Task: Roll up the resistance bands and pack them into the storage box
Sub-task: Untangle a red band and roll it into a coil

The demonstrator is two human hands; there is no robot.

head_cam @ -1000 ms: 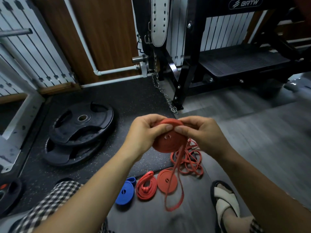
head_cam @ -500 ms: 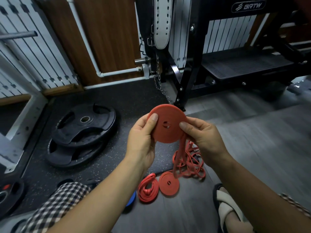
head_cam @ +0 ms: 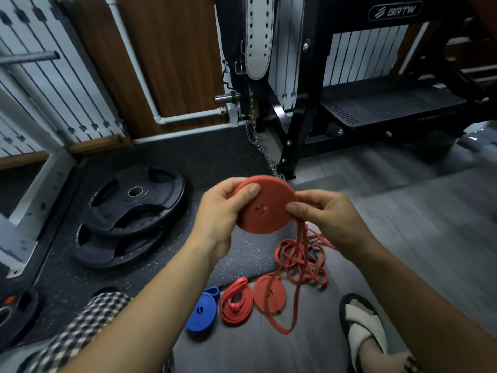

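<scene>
Our left hand (head_cam: pixel 220 211) and right hand (head_cam: pixel 322 219) pinch the part-wound red coil (head_cam: pixel 265 205) above the floor. If a thumb slackens, we judge it springs loose, or its hanging tail (head_cam: pixel 295 300) snags the one tangled heap (head_cam: pixel 301 262). Three finished bands lie below: one blue roll (head_cam: pixel 201 314), one loose red roll (head_cam: pixel 236 304), one tight red roll (head_cam: pixel 269 293). We see no storage box.

Both hands hold up a tightly wound red band coil (head_cam: pixel 265 204): left hand (head_cam: pixel 220 211) grips its edge, right hand (head_cam: pixel 326 216) pinches where the loose tail (head_cam: pixel 291 300) hangs to the floor. Down there lie a rolled blue band (head_cam: pixel 202 313), a loose red band (head_cam: pixel 236 301) and another red coil (head_cam: pixel 269 293).
</scene>
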